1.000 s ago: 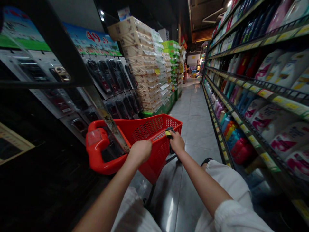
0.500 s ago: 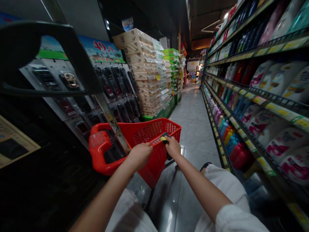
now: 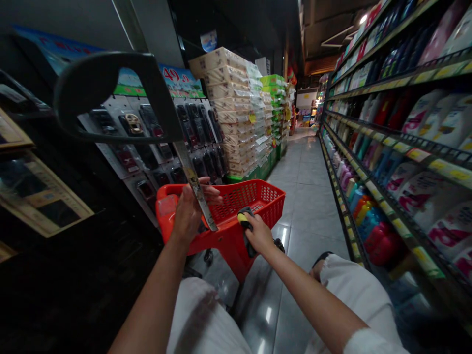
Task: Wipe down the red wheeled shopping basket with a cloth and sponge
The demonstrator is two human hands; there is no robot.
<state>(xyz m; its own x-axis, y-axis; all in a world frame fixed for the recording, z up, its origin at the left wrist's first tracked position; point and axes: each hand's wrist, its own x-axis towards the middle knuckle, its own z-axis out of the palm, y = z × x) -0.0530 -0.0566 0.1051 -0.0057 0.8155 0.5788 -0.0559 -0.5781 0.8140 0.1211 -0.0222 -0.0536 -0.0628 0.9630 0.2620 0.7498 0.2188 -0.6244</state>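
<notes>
A red plastic shopping cart (image 3: 238, 260) stands before my knees, its perforated basket toward the far side. From its near rim rises a scuffed metal bar (image 3: 190, 172), topped by a dark looped handle (image 3: 121, 139). My left hand (image 3: 186, 216) is at the bar's lower end, fingers stretched out behind it and partly hidden by it; whether it touches the bar I cannot tell. In my right hand (image 3: 262, 237) is a grey and yellow cloth (image 3: 248, 216), pressed at the basket's near side wall. Part of the cloth hangs below my fingers.
Shelves of bottles (image 3: 416, 189) line the right side. On the left hang packaged belts (image 3: 191, 123), with stacked cartons (image 3: 228, 113) and green boxes (image 3: 273, 98) beyond. A tiled aisle (image 3: 306, 167) runs ahead. Framed boxes (image 3: 47, 196) stand at far left.
My left hand has moved left and up from the cart's rim to the bar, its fingers opening out. My right hand has slid slightly left along the rim with the cloth. The view has shifted left.
</notes>
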